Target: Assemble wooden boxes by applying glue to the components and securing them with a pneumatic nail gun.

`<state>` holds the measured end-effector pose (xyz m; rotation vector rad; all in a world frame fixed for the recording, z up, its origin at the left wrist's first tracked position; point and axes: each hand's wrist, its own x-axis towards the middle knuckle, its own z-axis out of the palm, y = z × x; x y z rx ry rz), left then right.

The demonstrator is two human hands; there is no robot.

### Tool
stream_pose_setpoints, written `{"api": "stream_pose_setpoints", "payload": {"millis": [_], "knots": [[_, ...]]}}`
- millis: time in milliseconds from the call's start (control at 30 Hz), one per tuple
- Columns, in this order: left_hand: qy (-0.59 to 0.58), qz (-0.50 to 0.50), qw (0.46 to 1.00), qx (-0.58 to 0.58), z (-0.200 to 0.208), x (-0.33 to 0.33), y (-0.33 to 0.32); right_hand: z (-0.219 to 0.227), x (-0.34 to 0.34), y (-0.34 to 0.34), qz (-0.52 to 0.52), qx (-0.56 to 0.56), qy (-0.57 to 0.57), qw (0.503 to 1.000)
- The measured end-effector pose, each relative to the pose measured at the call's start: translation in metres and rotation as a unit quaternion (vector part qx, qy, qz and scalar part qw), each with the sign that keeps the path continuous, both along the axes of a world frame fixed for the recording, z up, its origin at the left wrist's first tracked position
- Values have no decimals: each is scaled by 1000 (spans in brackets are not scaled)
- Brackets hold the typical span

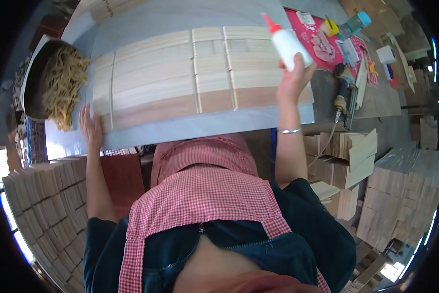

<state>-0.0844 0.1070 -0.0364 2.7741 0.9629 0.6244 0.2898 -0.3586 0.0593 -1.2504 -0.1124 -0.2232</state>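
My right hand (296,78) is wrapped round a white glue bottle (290,48), held up over the right end of some wooden boards. The bottle tilts, its red nozzle pointing up and away to the left. Pale thin boards (153,73) lie side by side on the grey work table (180,133), with a browner strip along their near edge. Narrow dark gaps or grooves run across them from far to near. At their near left corner, my left hand (91,126) lies with fingers stretched out, against or beside the board ends; contact is hard to tell.
A bin (36,80) of stringy tan strips stands left of the boards. On the right are a red cloth (297,30), a teal-capped bottle (357,24), a yellow cup (330,28) and a hosed air tool (341,95). Stacked wood (46,195) flanks me on both sides.
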Motion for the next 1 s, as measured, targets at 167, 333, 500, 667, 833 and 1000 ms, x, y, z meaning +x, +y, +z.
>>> {"api": "stream_pose_setpoints", "payload": {"millis": [167, 333, 500, 667, 833, 1000], "knots": [[-38, 21, 999, 7, -8, -23, -35, -16, 133, -68, -152, -208, -5, 966], [-41, 49, 998, 5, 12, -31, -94, -31, 237, -105, -199, -415, 17, 888], [-40, 61, 997, 15, 22, -28, -136, -45, 227, -77, -144, -672, -75, 723], [-62, 53, 996, 24, 23, -16, -153, -40, 131, 12, 124, -497, -359, 780], [-92, 26, 995, 18, 21, -12, -161, -35, 55, 91, 259, -478, -368, 754], [-113, 4, 993, 16, 25, -14, -174, -34, 49, 120, 265, -631, -314, 658]]}}
